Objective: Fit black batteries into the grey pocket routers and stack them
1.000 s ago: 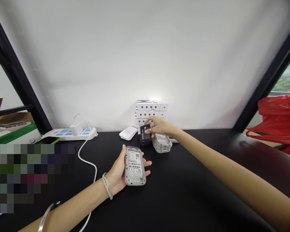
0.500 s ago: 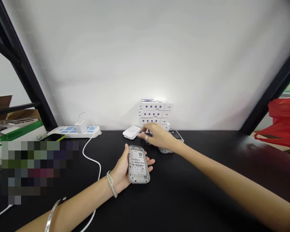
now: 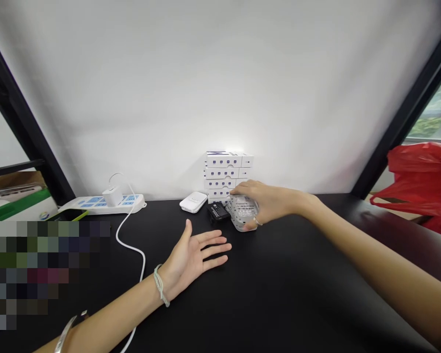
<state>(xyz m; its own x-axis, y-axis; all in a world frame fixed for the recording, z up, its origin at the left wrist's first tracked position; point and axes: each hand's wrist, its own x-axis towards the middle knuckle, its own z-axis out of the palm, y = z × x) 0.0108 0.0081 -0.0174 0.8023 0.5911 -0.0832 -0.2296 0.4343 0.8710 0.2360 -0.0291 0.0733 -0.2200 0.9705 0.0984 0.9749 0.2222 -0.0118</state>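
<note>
**Head view.** The reference landmark is the stack of white boxes (image 3: 223,171), which stands upright against the white wall at the back of the black tabletop (image 3: 297,299).

The right hand (image 3: 260,205) is in front of the stack and to its right. It is closed over the pile of gray barcode-labelled devices (image 3: 242,214), with the fingers across the top and a finger bearing a ring (image 3: 257,221) at the near edge. The hand grasps the pile; whether it holds one unit or several cannot be determined.

The left hand (image 3: 194,258) is in front of the stack and slightly to its left. It is released and empty, with the palm up and the fingers spread. A braided cord bracelet (image 3: 160,285) circles the left wrist, and a metal bangle (image 3: 64,340) sits farther down the forearm.

The black battery (image 3: 217,212), marked "3000", lies flat at the foot of the stack, just left of the pile. The white rounded device (image 3: 193,202) lies farther left of the stack. The white power strip (image 3: 103,204) lies well left of the stack, with a white charger (image 3: 112,197) plugged in and a white cable (image 3: 130,249) running forward. The red plastic bag (image 3: 419,179) is well right of the stack.
</note>
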